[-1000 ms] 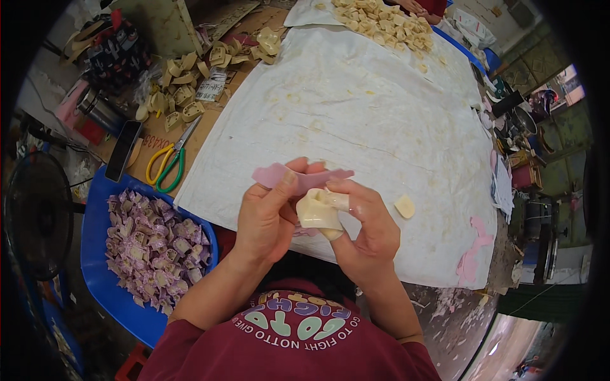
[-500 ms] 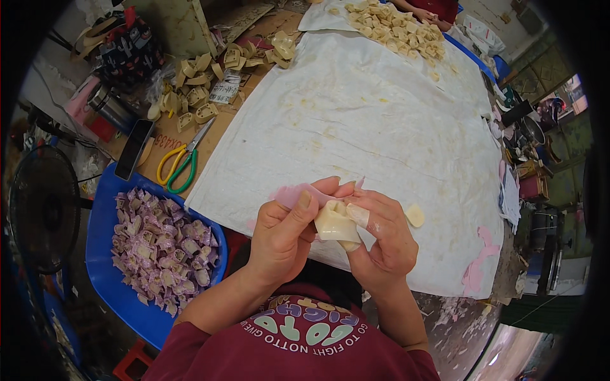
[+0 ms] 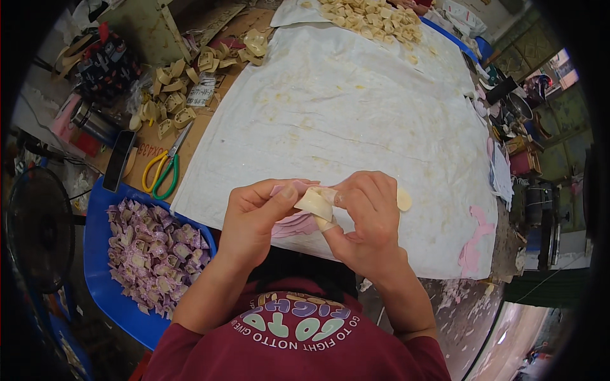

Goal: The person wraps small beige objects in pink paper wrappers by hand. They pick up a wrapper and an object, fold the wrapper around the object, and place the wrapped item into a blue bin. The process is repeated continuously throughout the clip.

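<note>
Over the near edge of the cloth-covered table, both hands meet around a small cream-coloured moulded piece, hollow and curved. My left hand is closed, its thumb and fingers pinching a thin pink sheet against the piece's upper edge. My right hand grips the piece from the other side, fingers on top and thumb below; pale coverings show on its fingertips. Part of the pink sheet is hidden by the fingers. Layered pink sheets lie just under the hands. A flat cream disc rests right of my right hand.
At lower left a blue basin holds several purple-and-cream pieces. Yellow-and-green-handled scissors, a phone and cream mouldings lie on cardboard. A cream heap sits far back, near another person's hand. Pink scraps lie right.
The whole view has shifted a little. The cream piece is now tilted and turned between my fingers. My left hand has moved its pinch, and the layered pink sheets below show more.
</note>
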`<state>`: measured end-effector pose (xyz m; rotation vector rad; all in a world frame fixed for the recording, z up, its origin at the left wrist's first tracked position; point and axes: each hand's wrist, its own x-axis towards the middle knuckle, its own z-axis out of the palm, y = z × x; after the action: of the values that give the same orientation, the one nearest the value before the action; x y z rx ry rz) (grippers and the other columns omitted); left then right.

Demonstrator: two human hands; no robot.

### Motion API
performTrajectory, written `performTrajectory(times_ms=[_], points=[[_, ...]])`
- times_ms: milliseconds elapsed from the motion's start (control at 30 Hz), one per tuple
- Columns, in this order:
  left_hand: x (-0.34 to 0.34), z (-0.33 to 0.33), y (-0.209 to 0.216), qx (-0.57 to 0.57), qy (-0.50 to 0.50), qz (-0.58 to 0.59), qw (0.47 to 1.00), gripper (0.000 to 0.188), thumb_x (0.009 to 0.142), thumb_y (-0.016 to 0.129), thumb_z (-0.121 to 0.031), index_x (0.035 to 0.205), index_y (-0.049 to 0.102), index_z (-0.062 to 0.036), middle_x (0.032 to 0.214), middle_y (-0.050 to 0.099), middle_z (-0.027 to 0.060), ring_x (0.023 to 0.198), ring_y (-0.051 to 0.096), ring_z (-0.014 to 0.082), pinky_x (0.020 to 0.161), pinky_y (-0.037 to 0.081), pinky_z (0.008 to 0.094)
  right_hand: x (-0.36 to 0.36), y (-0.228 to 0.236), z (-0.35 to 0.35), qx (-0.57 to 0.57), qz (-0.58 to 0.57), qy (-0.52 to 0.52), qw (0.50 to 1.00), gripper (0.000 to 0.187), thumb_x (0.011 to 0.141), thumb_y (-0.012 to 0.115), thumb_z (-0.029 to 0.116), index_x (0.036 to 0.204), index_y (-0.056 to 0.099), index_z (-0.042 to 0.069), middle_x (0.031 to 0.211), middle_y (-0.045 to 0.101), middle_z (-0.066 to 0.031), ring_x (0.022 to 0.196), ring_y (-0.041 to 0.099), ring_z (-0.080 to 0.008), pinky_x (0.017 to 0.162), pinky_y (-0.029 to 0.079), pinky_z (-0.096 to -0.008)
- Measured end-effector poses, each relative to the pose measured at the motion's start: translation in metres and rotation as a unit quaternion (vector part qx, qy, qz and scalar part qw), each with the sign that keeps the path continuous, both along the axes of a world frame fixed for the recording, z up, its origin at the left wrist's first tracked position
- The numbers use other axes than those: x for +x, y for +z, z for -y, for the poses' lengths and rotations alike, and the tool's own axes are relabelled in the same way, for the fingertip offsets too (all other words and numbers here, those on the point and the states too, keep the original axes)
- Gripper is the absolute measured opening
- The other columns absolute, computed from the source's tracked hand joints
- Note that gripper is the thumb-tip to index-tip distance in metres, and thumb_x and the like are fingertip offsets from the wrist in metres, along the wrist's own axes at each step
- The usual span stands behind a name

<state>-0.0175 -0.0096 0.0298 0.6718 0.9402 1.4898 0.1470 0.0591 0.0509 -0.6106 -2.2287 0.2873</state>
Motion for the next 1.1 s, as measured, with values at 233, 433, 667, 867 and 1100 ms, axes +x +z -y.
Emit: performTrajectory(times_ms=[233, 433, 667, 867, 1100], points=[[-0.001, 0.002, -0.008, -0.004, -0.072, -0.018, 0.997, 0.034, 0.099, 0.053, -0.018, 0.119, 0.062, 0.0073, 0.113, 0.067, 0.0128, 0.102, 0.062, 0.0143, 0.091, 0.048, 0.0284, 0.007, 0.003, 0.001, -0.014, 0.063, -0.013, 0.998, 0.025, 0.059, 0.071, 0.006, 0.079, 0.055, 0.005, 0.079, 0.051, -0.009, 0.079, 0.051, -0.0283, 0.075, 0.037, -0.0401], [0.007, 0.011, -0.015, 0.017, -0.057, -0.197, 0.979, 0.033, 0.098, 0.055, -0.014, 0.124, 0.06, 0.0059, 0.119, 0.065, 0.0104, 0.109, 0.059, 0.0142, 0.096, 0.045, 0.0286, 0.006, -0.008, -0.004, -0.043, 0.105, -0.002, 0.994, 0.025, 0.059, 0.07, 0.005, 0.079, 0.055, 0.004, 0.08, 0.052, -0.0096, 0.08, 0.052, -0.0284, 0.076, 0.038, -0.0407], [-0.014, -0.005, -0.003, -0.017, -0.148, -0.112, 0.982, 0.031, 0.089, 0.06, 0.001, 0.12, 0.06, 0.002, 0.093, 0.067, 0.0053, 0.087, 0.06, 0.009, 0.081, 0.048, 0.0247, 0.017, -0.01, -0.009, -0.004, 0.053, 0.081, 0.995, 0.026, 0.057, 0.069, 0.004, 0.08, 0.056, 0.003, 0.081, 0.054, -0.0104, 0.08, 0.054, -0.0289, 0.076, 0.039, -0.041], [-0.029, -0.027, 0.016, 0.009, -0.254, -0.268, 0.929, 0.05, 0.087, 0.064, -0.001, 0.134, 0.048, -0.0019, 0.088, 0.063, 0.0045, 0.083, 0.06, 0.0091, 0.077, 0.048, 0.0242, 0.011, -0.019, -0.004, -0.083, 0.019, 0.079, 0.993, 0.024, 0.06, 0.068, 0.002, 0.081, 0.057, 0.004, 0.077, 0.055, -0.0087, 0.077, 0.054, -0.0266, 0.076, 0.039, -0.0396], [-0.028, -0.03, -0.014, 0.062, -0.191, -0.121, 0.972, 0.031, 0.09, 0.063, -0.009, 0.12, 0.064, -0.0001, 0.111, 0.066, 0.0131, 0.101, 0.062, 0.0172, 0.089, 0.048, 0.0296, 0.011, -0.032, 0.001, -0.514, -0.165, 0.054, 0.84, 0.017, 0.075, 0.074, 0.01, 0.086, 0.065, 0.001, 0.085, 0.068, -0.0038, 0.082, 0.059, -0.0095, 0.077, 0.047, -0.0278]])
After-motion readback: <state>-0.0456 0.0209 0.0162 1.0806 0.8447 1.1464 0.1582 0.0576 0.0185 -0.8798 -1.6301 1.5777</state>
